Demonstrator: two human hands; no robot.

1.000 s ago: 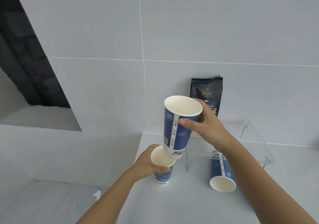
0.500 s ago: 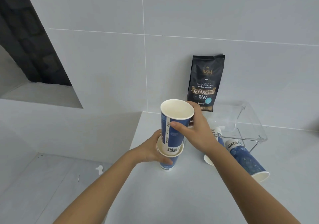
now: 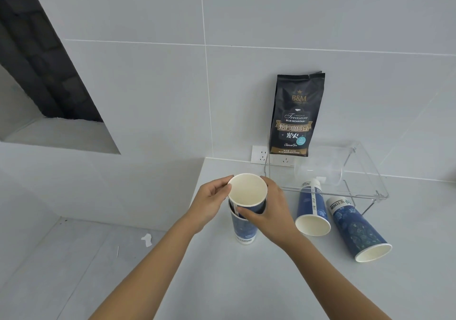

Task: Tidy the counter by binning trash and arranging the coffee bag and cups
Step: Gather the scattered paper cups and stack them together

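**Q:** What has changed at the middle of the frame?

**Me:** Half a second ago the upper cup (image 3: 247,191) had only its base inside the lower cup (image 3: 243,228); now it sits much deeper, with just its top band showing above the other rim. My view has also tipped down, so more of the counter (image 3: 222,282) shows.

**Q:** Why both hands?

**Me:** My left hand (image 3: 209,205) curls around the stack from the left, fingertips touching the upper rim, to steady it while I press. My right hand (image 3: 269,211) is half closed around the upper cup's wall, thumb across the front, pushing it down. The lower cup stands upright on the counter, so it takes the push.

**Q:** And the rest?

**Me:** Two more cups lie on their sides at lower right: one (image 3: 312,211) with its base at the clear acrylic stand (image 3: 365,171), another (image 3: 357,231) just right of it. I judge they go onto the stack next. The coffee bag (image 3: 296,115) stands upright against the wall, upper right of centre, behind the stand.
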